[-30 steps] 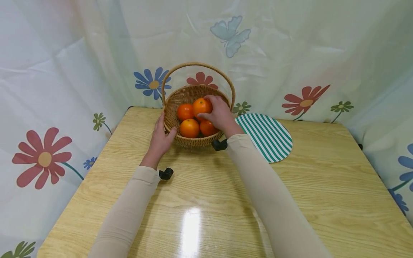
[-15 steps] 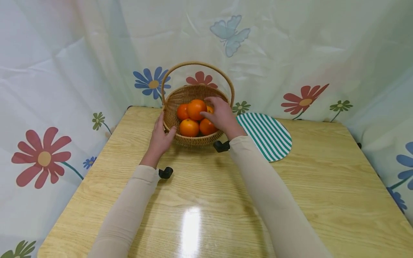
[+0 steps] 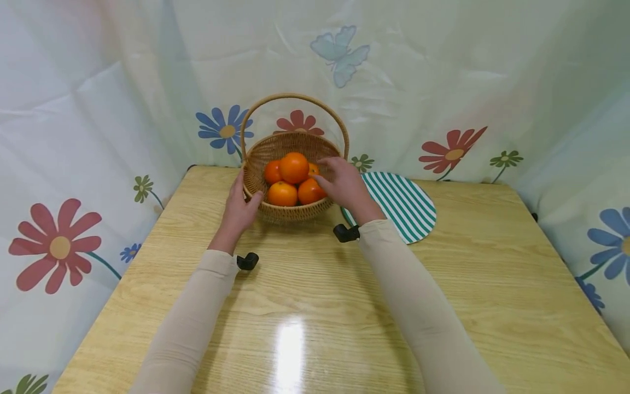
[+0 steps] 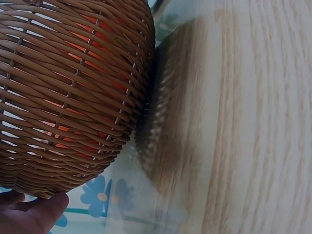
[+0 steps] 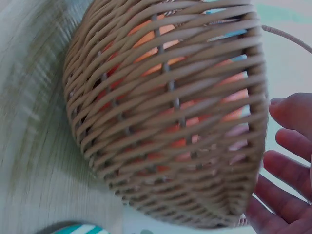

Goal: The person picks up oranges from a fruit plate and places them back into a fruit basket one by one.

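A wicker basket (image 3: 295,213) with a tall arched handle stands at the back of the table, holding several oranges (image 3: 283,193). One orange (image 3: 293,167) sits on top of the others. My left hand (image 3: 238,207) holds the basket's left rim, its thumb over the edge and its fingers along the outside. At the right rim is my right hand (image 3: 346,185), fingers apart and loosely bent, with nothing between them. In the right wrist view those fingers (image 5: 282,165) show just beside the wicker wall. The lower oranges are partly hidden by the top one and the weave.
A round green-and-white striped mat (image 3: 401,205) lies right of the basket, partly behind my right wrist. The wooden table (image 3: 305,284) reaches toward me. A flowered curtain (image 3: 394,98) hangs close behind the basket. Black camera mounts (image 3: 346,233) stick out at both wrists.
My right hand has let go of an orange, which now rests on top of the pile, and has drawn back right to the rim. The left hand stays on the basket. The view has shifted slightly.
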A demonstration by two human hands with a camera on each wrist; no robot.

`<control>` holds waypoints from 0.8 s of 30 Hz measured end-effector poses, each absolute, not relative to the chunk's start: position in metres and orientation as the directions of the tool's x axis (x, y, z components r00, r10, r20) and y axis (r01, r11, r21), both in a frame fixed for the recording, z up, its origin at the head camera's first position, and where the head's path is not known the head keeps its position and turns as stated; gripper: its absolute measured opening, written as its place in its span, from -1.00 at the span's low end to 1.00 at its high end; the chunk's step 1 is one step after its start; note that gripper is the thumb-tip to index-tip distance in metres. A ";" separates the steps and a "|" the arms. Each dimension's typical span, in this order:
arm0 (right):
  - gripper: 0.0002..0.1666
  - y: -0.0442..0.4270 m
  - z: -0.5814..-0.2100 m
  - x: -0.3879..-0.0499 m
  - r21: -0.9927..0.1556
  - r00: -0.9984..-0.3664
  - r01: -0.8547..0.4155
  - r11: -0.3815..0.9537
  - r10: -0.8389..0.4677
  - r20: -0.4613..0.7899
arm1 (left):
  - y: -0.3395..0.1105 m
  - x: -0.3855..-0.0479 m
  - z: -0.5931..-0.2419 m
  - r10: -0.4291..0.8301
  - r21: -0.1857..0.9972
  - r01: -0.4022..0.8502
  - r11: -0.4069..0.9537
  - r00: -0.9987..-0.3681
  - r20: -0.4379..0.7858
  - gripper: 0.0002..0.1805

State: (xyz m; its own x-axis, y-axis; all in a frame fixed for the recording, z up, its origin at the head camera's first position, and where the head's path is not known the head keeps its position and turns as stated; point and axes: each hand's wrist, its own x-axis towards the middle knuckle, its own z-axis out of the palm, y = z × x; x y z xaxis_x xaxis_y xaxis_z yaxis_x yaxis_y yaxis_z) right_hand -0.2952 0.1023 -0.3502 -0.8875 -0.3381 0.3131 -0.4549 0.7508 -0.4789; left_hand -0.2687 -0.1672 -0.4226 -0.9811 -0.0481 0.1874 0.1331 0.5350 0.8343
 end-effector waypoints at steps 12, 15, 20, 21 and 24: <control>-0.47 0.134 -0.357 -0.286 -0.468 -0.889 -0.442 0.765 -0.306 0.340 | -0.171 -0.278 -0.417 -0.020 0.820 0.123 0.559 -0.987 0.162 -0.13; -0.47 0.141 -0.359 -0.286 -0.453 -0.889 -0.436 0.777 -0.296 0.349 | -0.173 -0.280 -0.414 -0.007 0.804 0.140 0.578 -0.984 0.176 -0.14; -0.43 0.149 -0.364 -0.283 -0.457 -0.899 -0.416 0.786 -0.279 0.337 | -0.181 -0.279 -0.409 0.055 0.747 0.197 0.635 -0.976 0.210 -0.15; -0.41 0.151 -0.365 -0.282 -0.461 -0.901 -0.412 0.786 -0.279 0.331 | -0.184 -0.279 -0.408 0.070 0.733 0.203 0.649 -0.976 0.208 -0.16; -0.39 0.156 -0.367 -0.280 -0.467 -0.904 -0.412 0.783 -0.283 0.322 | -0.191 -0.279 -0.405 0.114 0.678 0.220 0.701 -0.974 0.198 -0.16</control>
State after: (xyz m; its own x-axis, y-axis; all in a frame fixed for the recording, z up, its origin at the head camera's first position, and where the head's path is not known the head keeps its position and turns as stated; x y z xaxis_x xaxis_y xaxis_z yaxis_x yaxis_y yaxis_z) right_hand -0.2802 0.1563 -0.3673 -0.9035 -0.2832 0.3216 -0.4115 0.7828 -0.4667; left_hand -0.2794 -0.1911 -0.4048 -0.9737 0.1138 0.1976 0.2196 0.7010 0.6784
